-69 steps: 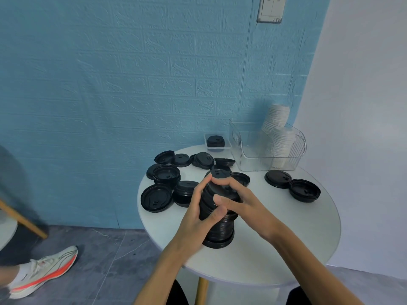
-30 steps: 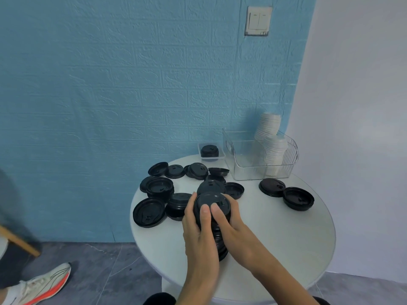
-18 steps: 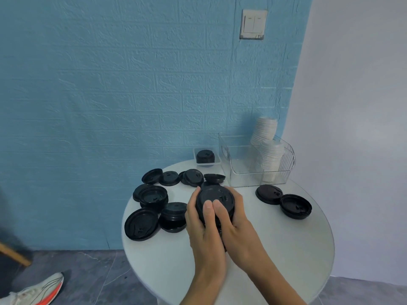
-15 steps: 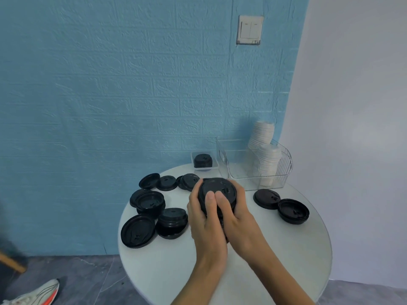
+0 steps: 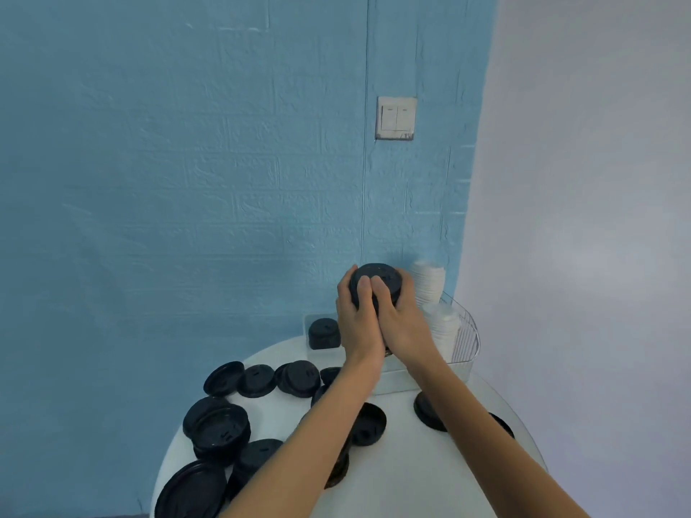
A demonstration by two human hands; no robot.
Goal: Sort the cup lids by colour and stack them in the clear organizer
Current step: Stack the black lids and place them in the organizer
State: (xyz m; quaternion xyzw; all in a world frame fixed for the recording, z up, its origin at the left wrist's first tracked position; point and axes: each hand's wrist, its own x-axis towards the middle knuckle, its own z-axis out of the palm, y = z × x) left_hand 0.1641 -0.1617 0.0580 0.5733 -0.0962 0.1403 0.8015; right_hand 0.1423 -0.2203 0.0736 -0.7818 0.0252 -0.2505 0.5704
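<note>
- Both hands are raised together above the far side of a round white table (image 5: 411, 491). The left hand (image 5: 357, 323) and the right hand (image 5: 405, 323) touch each other, fingers curled around a tall stack of black cup lids (image 5: 375, 284).
- Each hand grips one side of the black stack, with both thumbs pressed onto the top lid. The stack's long axis runs roughly upright, tilting a little away from the viewer; its lower part is hidden behind the hands.
- Just beside and below the right hand sits the clear organizer (image 5: 465, 342), at the table's far right edge against a blue brick-patterned wall (image 5: 187, 181). The held stack hangs above the organizer's left part, which looks free.
- The organizer's right part already holds stacks of white lids (image 5: 430, 286), leaning and rising above its rim, very near the right hand.
- Judgement: the coming move is mostly straight down. The right hand is nearer the white lids, so it risks brushing them.
- Loose black lids (image 5: 299, 377) still lie scattered on the table's left and near side, with a small clear tray (image 5: 323, 332) of black lids left of the hands.
</note>
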